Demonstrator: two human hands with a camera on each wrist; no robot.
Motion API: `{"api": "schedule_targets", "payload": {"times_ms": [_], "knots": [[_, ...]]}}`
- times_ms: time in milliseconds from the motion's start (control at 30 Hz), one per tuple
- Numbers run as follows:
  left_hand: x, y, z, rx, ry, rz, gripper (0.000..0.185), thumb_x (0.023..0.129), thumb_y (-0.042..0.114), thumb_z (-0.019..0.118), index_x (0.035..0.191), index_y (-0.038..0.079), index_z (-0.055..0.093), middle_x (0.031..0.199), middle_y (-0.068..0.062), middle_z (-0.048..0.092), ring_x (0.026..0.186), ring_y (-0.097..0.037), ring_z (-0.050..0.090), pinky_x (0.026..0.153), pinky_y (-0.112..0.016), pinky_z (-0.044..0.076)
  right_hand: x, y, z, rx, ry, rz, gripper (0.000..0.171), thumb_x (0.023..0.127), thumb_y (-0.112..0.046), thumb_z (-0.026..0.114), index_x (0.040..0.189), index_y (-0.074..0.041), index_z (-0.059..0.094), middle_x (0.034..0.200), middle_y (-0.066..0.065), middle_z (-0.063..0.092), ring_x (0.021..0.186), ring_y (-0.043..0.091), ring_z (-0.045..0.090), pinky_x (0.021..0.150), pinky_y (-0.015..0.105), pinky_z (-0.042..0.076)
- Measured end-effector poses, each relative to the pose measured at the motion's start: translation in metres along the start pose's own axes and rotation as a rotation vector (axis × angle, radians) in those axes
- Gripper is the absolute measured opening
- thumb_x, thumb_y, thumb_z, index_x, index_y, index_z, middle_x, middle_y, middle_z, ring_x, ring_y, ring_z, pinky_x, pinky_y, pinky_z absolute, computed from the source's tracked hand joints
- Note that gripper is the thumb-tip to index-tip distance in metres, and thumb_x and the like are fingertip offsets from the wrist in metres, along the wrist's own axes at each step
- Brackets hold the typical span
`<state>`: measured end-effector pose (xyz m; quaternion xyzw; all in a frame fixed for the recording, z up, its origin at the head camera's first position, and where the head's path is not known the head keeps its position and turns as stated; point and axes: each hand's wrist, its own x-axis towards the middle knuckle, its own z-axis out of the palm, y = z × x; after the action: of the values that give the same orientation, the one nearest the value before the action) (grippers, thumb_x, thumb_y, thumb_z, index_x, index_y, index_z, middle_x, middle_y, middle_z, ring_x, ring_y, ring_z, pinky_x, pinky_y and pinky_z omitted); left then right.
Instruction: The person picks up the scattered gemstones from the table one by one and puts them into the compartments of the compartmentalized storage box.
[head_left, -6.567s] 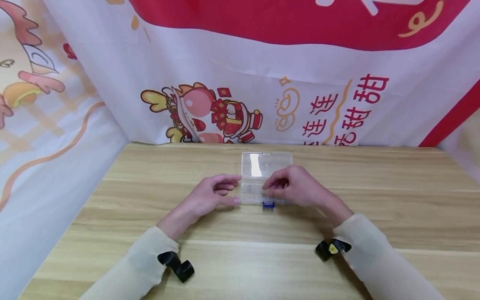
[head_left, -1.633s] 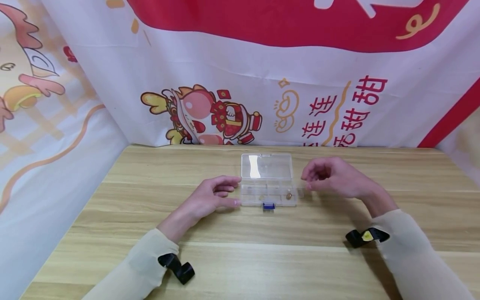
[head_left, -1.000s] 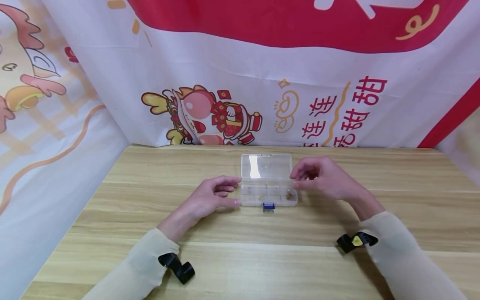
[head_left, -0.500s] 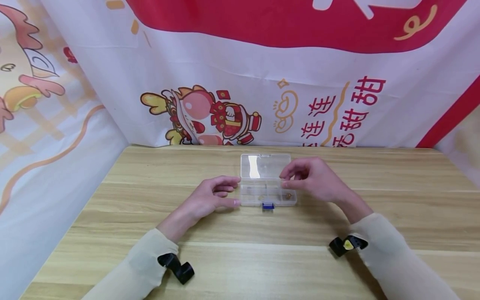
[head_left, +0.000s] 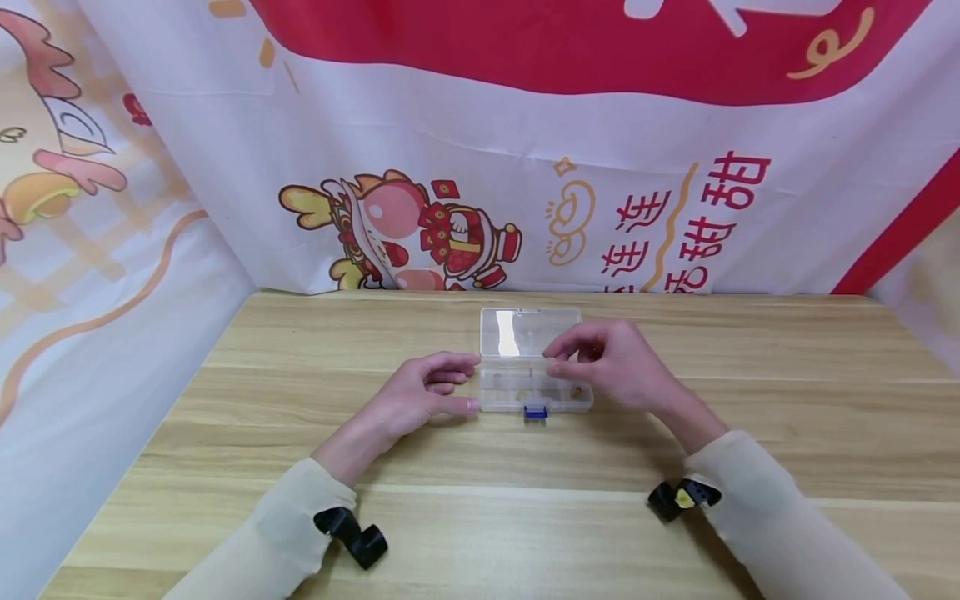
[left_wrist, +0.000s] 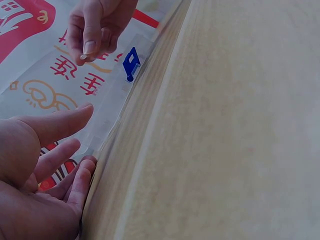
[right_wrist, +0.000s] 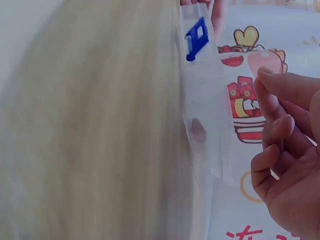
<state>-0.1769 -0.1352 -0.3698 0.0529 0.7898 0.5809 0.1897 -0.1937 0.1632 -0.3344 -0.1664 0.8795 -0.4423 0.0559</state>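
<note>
A clear plastic compartment box (head_left: 498,406) lies on the table, its lid (head_left: 536,332) tipped open toward the back and a blue latch (head_left: 536,412) at the front. Over the right half of its compartments, my right hand (head_left: 618,362) pinches a tiny pale piece (left_wrist: 83,57) between thumb and forefinger; its kind is too small to tell. A small brown piece (head_left: 577,392) sits in the front right compartment, and a fainter tan one (head_left: 522,394) shows near the front middle. My left hand (head_left: 420,387) rests at the box's left side, fingers relaxed, fingertips right at its edge.
The wooden table (head_left: 450,517) runs back to a white printed cloth (head_left: 480,125) hanging behind it, with another printed cloth (head_left: 112,250) along the left. Black wrist cameras are strapped on both sleeves (head_left: 765,492).
From beside the box's right end, my right hand has moved left over the compartments with its pinch kept. Earlier still it was also over the box. The left hand has stayed put.
</note>
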Motion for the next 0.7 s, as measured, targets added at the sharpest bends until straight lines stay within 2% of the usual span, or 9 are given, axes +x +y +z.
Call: {"api": "schedule_targets", "payload": {"times_ms": [133,367,700], "knots": [[0.0,0.0,-0.001,0.0,0.001,-0.002,0.061,0.087,0.013,0.088,0.144,0.021,0.066,0.145,-0.002,0.065,0.136,-0.023,0.057,0.123,-0.044,0.045,0.0,-0.002,0.006,-0.003,-0.012,-0.018,0.016,0.092,-0.018,0.084,0.106,-0.012,0.083,0.093,0.004,0.074,0.078,0.02,0.056,0.062,0.023,0.047],[-0.001,0.0,-0.003,0.013,0.008,-0.016,0.059,0.089,0.016,0.087,0.144,0.023,0.066,0.145,-0.002,0.065,0.137,-0.023,0.057,0.123,-0.045,0.044,0.0,-0.011,0.013,-0.033,-0.046,0.011,0.015,0.093,-0.019,0.083,0.108,-0.017,0.084,0.096,0.0,0.075,0.084,0.021,0.058,0.066,0.023,0.05],[0.0,-0.001,0.0,0.006,-0.003,-0.017,0.058,0.09,0.018,0.086,0.143,0.024,0.066,0.145,-0.001,0.065,0.136,-0.023,0.057,0.123,-0.045,0.044,0.0,-0.015,0.014,-0.061,-0.071,-0.023,0.015,0.094,-0.017,0.082,0.108,-0.013,0.084,0.096,0.0,0.079,0.081,0.02,0.06,0.066,0.024,0.051]]}}
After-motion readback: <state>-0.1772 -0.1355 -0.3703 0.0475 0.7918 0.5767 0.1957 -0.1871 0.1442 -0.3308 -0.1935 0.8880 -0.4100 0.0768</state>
